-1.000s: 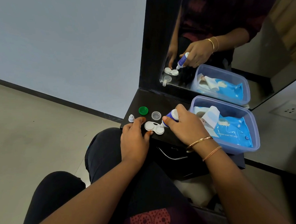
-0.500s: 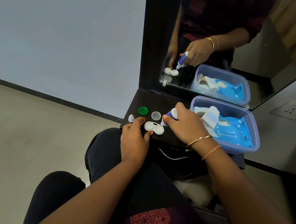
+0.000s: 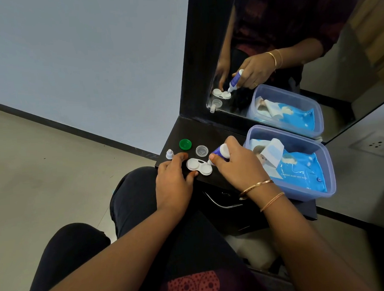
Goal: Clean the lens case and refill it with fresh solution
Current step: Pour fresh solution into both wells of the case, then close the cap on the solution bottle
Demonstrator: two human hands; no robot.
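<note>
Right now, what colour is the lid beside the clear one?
The lid is green; head view.

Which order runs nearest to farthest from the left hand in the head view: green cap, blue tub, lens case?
1. lens case, at the left hand's thumb.
2. green cap, beyond the fingers.
3. blue tub, far right.

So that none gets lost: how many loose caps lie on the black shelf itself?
3: a small white cap at the left, a green cap to its right, a clear cap behind the lens case. Some may be hidden.
</note>
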